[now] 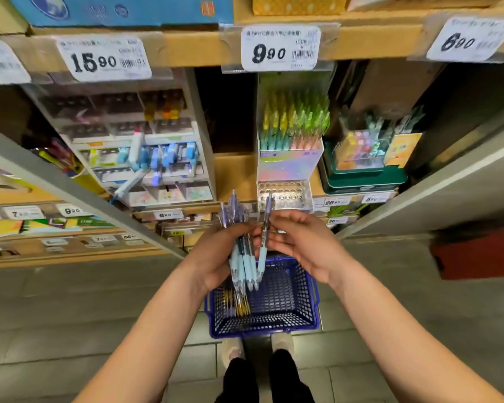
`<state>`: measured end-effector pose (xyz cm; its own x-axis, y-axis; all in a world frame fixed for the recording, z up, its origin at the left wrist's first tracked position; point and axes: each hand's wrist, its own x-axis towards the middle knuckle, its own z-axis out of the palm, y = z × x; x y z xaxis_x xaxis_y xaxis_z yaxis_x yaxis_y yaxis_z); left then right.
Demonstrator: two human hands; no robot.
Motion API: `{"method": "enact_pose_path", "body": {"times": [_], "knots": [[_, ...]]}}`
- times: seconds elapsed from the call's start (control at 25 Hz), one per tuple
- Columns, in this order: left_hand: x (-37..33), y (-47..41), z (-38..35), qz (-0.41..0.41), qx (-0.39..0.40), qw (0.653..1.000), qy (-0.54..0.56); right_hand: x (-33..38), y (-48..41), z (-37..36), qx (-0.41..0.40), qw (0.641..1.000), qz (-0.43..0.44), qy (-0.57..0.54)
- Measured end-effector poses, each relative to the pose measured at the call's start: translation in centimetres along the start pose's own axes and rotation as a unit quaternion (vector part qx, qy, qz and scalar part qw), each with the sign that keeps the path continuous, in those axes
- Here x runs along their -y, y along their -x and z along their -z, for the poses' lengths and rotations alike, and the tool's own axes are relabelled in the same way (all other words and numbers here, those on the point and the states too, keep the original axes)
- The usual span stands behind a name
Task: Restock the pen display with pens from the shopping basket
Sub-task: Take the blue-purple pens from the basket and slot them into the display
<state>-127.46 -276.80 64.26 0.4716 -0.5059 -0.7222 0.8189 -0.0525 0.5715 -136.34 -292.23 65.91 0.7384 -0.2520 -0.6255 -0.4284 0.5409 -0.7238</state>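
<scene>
while left hand (216, 257) grips the pen bundle (242, 264), right hand (300, 245) pinches one pen (262, 258) beside it.

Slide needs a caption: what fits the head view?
Left hand grips a pen bundle; right hand pinches one pen above the basket.

shelf price tags (280, 48) reading 15.90, 9.90, lower tags 6.90, 25.90
</scene>
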Motion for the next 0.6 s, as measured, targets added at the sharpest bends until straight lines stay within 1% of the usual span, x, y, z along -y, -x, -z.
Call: {"method": "enact_pose_path", "body": {"times": [0.24,0.32,0.4,0.48,0.52,0.6], "knots": [[2.3,-6.1,1.4,-0.022,-0.003,1.000,0.006,-3.6,-5.8,1.8,-0.025,0.999,0.011,0.025],[2.9,-7.9,1.8,-0.027,-0.003,1.000,0.001,-3.8,-7.6,2.7,-0.024,0.999,0.029,0.031],[3.2,-9.3,2.0,-0.031,-0.013,0.999,-0.001,-2.6,-9.1,3.4,-0.022,0.996,0.085,0.022],[3.7,-10.5,2.2,-0.042,-0.006,0.999,0.010,-0.7,-10.6,4.0,-0.058,0.982,0.174,0.032],[3.8,-11.0,2.3,-0.048,0.001,0.999,0.013,0.3,-11.3,4.2,-0.089,0.969,0.225,0.056],[3.9,-11.9,2.7,-0.055,0.009,0.998,0.014,1.6,-12.8,4.3,-0.157,0.929,0.312,0.123]]}}
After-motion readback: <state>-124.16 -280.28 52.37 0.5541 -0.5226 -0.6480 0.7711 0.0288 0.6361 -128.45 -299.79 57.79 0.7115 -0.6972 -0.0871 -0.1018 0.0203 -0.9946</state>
